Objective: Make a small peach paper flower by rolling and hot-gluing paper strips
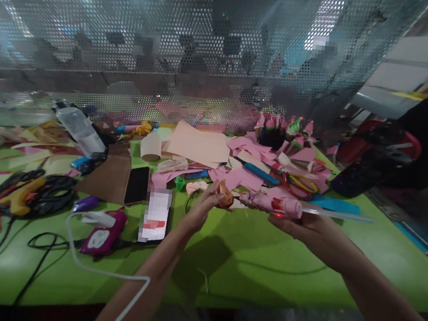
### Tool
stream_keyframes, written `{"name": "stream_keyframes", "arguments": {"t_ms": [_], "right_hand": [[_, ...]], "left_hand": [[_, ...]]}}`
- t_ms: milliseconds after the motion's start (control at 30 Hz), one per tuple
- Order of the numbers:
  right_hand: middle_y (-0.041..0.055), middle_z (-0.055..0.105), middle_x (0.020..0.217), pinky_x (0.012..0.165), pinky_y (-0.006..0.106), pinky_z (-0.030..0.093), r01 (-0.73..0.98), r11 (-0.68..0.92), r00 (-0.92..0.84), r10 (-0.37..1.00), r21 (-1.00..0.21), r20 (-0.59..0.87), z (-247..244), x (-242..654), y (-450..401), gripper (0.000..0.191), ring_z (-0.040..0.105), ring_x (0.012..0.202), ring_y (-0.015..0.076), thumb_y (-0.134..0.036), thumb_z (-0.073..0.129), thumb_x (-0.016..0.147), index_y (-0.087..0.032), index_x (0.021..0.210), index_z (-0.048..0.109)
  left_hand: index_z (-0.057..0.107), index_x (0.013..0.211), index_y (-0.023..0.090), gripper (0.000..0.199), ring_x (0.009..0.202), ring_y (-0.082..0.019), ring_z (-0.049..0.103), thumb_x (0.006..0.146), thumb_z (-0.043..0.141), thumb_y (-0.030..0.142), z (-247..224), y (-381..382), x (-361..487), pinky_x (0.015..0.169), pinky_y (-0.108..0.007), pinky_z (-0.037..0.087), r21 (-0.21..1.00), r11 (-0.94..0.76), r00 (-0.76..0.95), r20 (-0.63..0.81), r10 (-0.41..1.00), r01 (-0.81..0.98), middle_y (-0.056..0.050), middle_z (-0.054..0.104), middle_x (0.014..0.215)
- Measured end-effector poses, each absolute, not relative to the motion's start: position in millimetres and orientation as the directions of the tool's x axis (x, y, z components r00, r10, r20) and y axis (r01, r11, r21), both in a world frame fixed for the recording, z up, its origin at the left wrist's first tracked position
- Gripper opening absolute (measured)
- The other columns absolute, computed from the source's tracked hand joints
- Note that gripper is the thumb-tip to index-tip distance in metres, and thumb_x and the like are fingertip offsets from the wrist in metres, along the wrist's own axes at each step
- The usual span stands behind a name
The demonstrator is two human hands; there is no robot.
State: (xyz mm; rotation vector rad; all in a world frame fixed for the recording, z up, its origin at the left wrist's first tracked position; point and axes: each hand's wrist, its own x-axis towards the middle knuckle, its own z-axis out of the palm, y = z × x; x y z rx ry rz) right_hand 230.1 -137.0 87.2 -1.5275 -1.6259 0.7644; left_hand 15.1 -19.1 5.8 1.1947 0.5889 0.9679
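Pink glue gun (289, 207) within right fingers (286, 226), left fingers (212, 200) pinching peach piece (227, 198), table edge (217, 302) well apart

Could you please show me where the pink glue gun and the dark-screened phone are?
Pink glue gun (271, 203), head view: on its body.
Dark-screened phone (137, 186), head view: middle of its screen.

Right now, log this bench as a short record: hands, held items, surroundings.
Left grip: on a small orange-brown piece
Right grip: on a pink glue gun, nozzle toward the left
Glue stick: clear, sticking out of the gun's rear
Phones: dark-screened phone and lit phone, left of the glue gun
Beyond the hands: pink paper scraps, blue-handled tool
Surface: green table
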Motion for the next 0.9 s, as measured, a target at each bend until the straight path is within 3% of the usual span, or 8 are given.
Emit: {"name": "stream_keyframes", "arguments": {"t_ms": [167, 367, 533, 733, 900], "right_hand": [[0.0068, 0.076, 0.096, 0.090, 0.042, 0.052, 0.533, 0.131, -0.024, 0.990, -0.836, 0.140, 88, 231, -137, 0.031, 0.068, 0.096, 0.0301, -0.051, 0.069, 0.080, -0.025, 0.096, 0.077], [0.0060, 0.076, 0.097, 0.080, 0.037, 0.055, 0.592, 0.138, -0.081, 0.990, -0.794, 0.112, 91, 230, -139, 0.040, 0.068, 0.089, 0.0273, -0.059, 0.060, 0.085, -0.023, 0.098, 0.075], [0.0055, 0.075, 0.090, 0.078, 0.037, 0.054, 0.632, 0.144, -0.078, 0.989, -0.761, 0.122, 93, 230, -139, 0.041, 0.068, 0.084, 0.0271, -0.060, 0.058, 0.086, -0.023, 0.090, 0.074], [0.0065, 0.075, 0.090, 0.081, 0.039, 0.054, 0.662, 0.141, -0.094, 0.990, -0.736, 0.105, 93, 232, -140, 0.039, 0.068, 0.086, 0.0282, -0.058, 0.057, 0.087, -0.023, 0.090, 0.074], [0.0065, 0.075, 0.090, 0.090, 0.043, 0.053, 0.640, 0.157, -0.100, 0.988, -0.752, 0.121, 92, 234, -140, 0.035, 0.067, 0.099, 0.0312, -0.055, 0.059, 0.087, -0.024, 0.089, 0.074]], "left_hand": [[0.067, 0.090, 0.019, 0.028, 0.108, -0.027, 0.057, 0.070, 0.068, 0.038, 3, -19, 14, 0.095, -0.037, 0.040, 0.952, 0.079, 0.482, 0.078, 0.873, -0.297, -0.008, 0.070, 0.099], [0.067, 0.108, 0.018, 0.043, 0.114, -0.028, 0.058, 0.071, 0.066, 0.042, -2, -17, 12, 0.103, -0.041, 0.037, 0.962, 0.081, 0.485, 0.058, 0.873, -0.261, -0.009, 0.072, 0.100], [0.067, 0.110, 0.018, 0.045, 0.116, -0.029, 0.058, 0.073, 0.065, 0.043, -2, -16, 12, 0.105, -0.043, 0.037, 0.964, 0.061, 0.494, 0.079, 0.866, -0.261, -0.008, 0.073, 0.099], [0.066, 0.110, 0.018, 0.041, 0.114, -0.028, 0.059, 0.075, 0.063, 0.039, -7, -15, 11, 0.105, -0.043, 0.037, 0.962, 0.064, 0.488, 0.077, 0.869, -0.266, -0.009, 0.073, 0.102], [0.067, 0.109, 0.019, 0.040, 0.115, -0.029, 0.059, 0.074, 0.063, 0.039, -9, -14, 11, 0.105, -0.043, 0.037, 0.964, 0.069, 0.482, 0.067, 0.873, -0.258, -0.009, 0.072, 0.103]]}}
